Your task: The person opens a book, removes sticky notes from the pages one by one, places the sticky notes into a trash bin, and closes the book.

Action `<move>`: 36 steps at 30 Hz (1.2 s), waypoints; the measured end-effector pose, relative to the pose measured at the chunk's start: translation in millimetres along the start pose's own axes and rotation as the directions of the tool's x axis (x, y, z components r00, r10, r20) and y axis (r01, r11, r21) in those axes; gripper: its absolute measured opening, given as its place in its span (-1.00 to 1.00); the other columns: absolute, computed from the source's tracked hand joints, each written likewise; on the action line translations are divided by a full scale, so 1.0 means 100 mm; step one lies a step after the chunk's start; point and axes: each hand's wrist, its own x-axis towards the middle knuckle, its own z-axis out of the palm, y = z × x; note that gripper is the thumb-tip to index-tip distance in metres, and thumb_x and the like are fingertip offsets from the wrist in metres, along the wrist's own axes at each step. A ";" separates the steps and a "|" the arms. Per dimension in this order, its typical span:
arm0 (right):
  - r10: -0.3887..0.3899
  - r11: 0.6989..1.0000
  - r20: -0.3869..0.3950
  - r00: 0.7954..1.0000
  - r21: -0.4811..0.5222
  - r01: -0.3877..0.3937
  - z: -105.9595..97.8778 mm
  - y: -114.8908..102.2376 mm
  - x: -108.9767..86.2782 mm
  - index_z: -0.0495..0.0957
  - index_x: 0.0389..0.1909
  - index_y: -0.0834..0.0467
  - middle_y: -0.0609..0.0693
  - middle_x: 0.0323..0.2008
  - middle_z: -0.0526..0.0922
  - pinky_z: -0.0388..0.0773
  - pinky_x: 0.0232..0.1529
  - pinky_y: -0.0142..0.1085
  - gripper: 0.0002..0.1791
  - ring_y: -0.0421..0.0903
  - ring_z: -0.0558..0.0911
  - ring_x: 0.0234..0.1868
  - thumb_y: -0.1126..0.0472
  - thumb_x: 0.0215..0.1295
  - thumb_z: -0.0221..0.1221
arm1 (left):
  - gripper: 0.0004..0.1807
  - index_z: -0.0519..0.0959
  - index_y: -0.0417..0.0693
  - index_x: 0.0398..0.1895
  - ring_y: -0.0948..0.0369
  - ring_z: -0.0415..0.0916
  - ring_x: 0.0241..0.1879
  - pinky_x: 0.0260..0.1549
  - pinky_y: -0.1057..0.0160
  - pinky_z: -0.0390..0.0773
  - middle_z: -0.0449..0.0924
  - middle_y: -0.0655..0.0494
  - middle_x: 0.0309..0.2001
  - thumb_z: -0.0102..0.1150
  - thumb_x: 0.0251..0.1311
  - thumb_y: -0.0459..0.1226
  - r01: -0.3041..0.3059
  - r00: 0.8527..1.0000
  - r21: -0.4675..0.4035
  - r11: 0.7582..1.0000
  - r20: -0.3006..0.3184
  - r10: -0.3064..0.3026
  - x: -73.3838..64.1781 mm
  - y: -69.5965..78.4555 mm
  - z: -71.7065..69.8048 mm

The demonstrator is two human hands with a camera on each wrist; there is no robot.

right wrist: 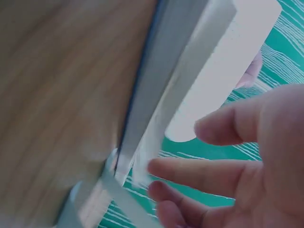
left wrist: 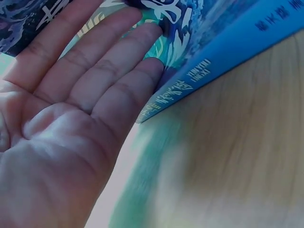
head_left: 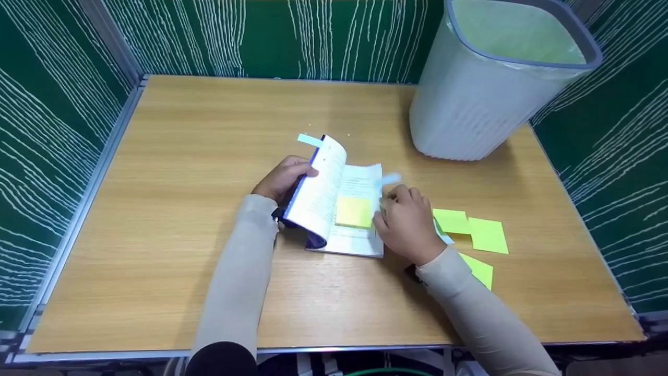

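Note:
An open book [head_left: 360,244] with a blue cover lies tilted mid-table, its left part lifted. My left hand [head_left: 284,176] holds that raised part, thumb over the page edge; in the left wrist view its long fingers lie against the illustrated cover [left wrist: 213,52]. A yellow sticky note [head_left: 353,211] is on the right page. Light blue strips stick out on both sides, one at the upper left [head_left: 309,139] and one at the right edge [head_left: 390,179]. My right hand [head_left: 409,222] is beside the right page edge; the right wrist view shows its thumb and fingers apart, near blurred pages [right wrist: 147,156].
Several bright green sticky notes [head_left: 489,235] lie to the right, partly behind my right wrist, with a bit of light blue paper [head_left: 444,233]. A lined waste bin [head_left: 464,115] stands at the back right. Green panels [head_left: 271,42] with white streaks enclose the table.

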 end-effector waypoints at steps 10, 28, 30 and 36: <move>-0.247 0.797 0.055 0.968 0.580 0.170 0.00 -0.26 0.16 0.17 0.61 -0.17 -0.13 0.53 0.34 0.27 0.55 0.03 -0.42 -0.03 0.38 0.51 -0.10 0.65 -0.11 | -0.57 0.65 -0.18 -0.09 0.19 0.65 -0.35 -0.30 0.26 0.71 0.69 0.05 -0.30 0.28 0.25 0.01 -0.116 0.993 0.174 0.978 0.034 0.112 0.05 0.10 0.32; 0.275 0.896 0.343 0.898 0.247 -0.368 -0.21 0.50 0.05 0.55 -0.16 0.09 0.03 -0.33 0.69 0.57 -0.36 -0.23 -0.66 -0.02 0.62 -0.36 -0.10 0.38 0.30 | -0.56 0.48 -0.18 0.32 0.05 0.76 -0.14 -0.16 0.17 0.77 0.71 -0.16 0.02 -0.04 0.49 -0.19 0.040 0.988 0.223 0.974 0.137 -0.072 0.07 -0.05 0.18; 0.263 0.884 0.364 0.894 0.281 -0.374 -0.16 0.51 0.08 0.59 -0.19 0.08 0.01 -0.30 0.71 0.60 -0.33 -0.24 -0.76 -0.04 0.64 -0.32 0.01 0.35 0.35 | -0.54 0.44 -0.11 0.37 0.03 0.76 -0.12 -0.14 0.15 0.76 0.70 -0.16 0.05 -0.07 0.50 -0.18 0.068 0.987 0.226 0.972 0.125 -0.098 0.06 -0.04 0.18; 0.238 0.871 0.273 0.932 0.364 -0.329 -0.23 0.56 0.16 0.73 -0.27 0.09 0.02 -0.31 0.74 0.60 -0.38 -0.24 -0.94 -0.02 0.61 -0.34 0.19 0.32 0.38 | -0.49 0.38 0.00 0.45 0.01 0.76 -0.13 -0.15 0.14 0.76 0.69 -0.14 0.06 -0.09 0.50 -0.13 0.117 0.988 0.242 0.963 0.065 -0.137 0.07 -0.02 0.19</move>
